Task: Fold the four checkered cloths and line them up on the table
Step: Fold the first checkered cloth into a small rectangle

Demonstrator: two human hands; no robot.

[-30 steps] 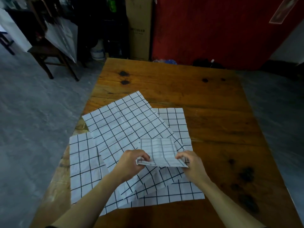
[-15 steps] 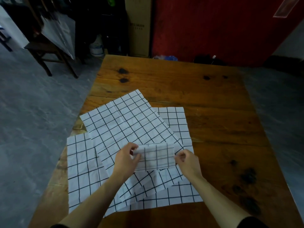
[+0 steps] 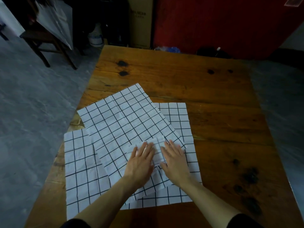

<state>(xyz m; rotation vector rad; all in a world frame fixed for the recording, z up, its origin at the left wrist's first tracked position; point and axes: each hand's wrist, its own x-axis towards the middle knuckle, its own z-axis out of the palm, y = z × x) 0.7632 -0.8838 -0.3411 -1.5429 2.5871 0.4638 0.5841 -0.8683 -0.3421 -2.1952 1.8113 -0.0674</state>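
A small folded checkered cloth (image 3: 157, 151) lies on top of a pile of unfolded checkered cloths on the wooden table (image 3: 205, 102). My left hand (image 3: 141, 163) and my right hand (image 3: 175, 159) press flat on the folded cloth, fingers straight, and cover most of it. Under it a large cloth (image 3: 125, 122) lies spread at an angle. Another cloth (image 3: 79, 163) lies flat at the left, and a third (image 3: 177, 114) shows at the right under the angled one.
The far half and the right side of the table are bare wood with dark knots. A wooden chair (image 3: 42, 41) stands on the grey floor at the far left. A cardboard box (image 3: 139, 22) and a red wall are behind the table.
The folded cloth, held up by both hands before, now lies on the pile. Both hands have let go of its ends and press flat on it.
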